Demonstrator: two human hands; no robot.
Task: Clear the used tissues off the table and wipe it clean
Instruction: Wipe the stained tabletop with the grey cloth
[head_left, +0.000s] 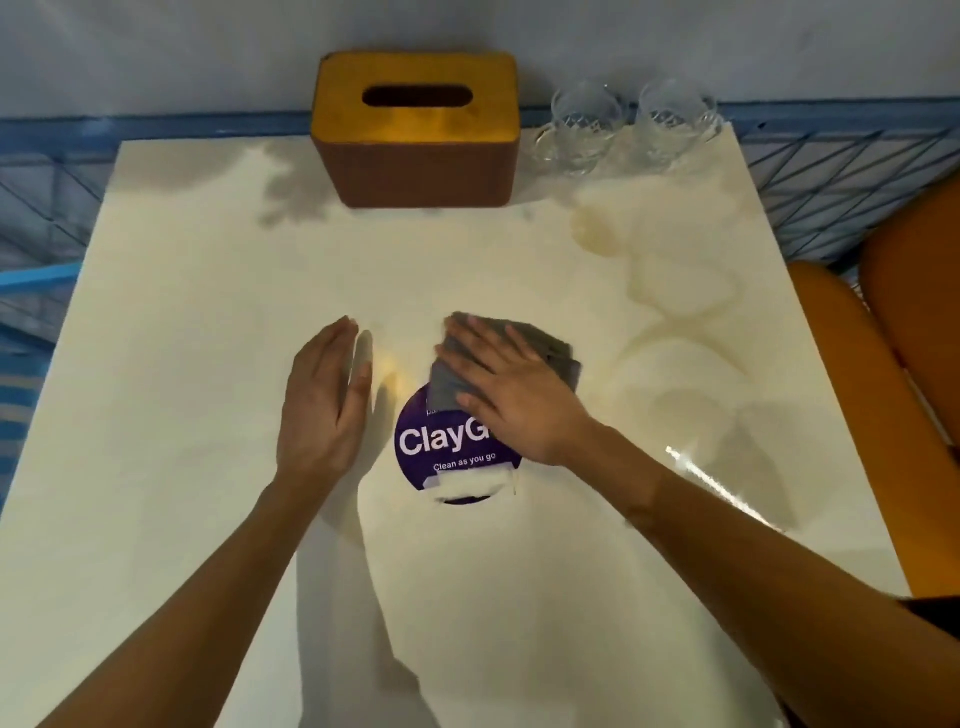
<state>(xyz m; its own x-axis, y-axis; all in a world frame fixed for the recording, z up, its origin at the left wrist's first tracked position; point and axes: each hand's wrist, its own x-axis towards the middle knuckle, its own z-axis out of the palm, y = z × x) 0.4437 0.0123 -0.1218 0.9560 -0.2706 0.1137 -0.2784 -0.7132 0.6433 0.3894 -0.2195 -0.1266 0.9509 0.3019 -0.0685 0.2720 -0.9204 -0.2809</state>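
Note:
My right hand (511, 387) lies flat with straight fingers on a grey cloth (550, 345), pressing it against the cream table (182, 364) near the middle. The cloth partly covers a round purple sticker (441, 447) reading "Clean as you go". Just left of the cloth, my left hand (327, 400) stands on its edge on the tabletop, fingers straight and together, holding nothing. I see no tissues on the table.
A brown tissue box (415, 135) with a yellow top stands at the table's far edge. Two clear glass cups (584, 127) (675, 122) sit to its right. Orange seats (883, 389) are along the right side. A blue metal grid (831, 171) runs behind the table.

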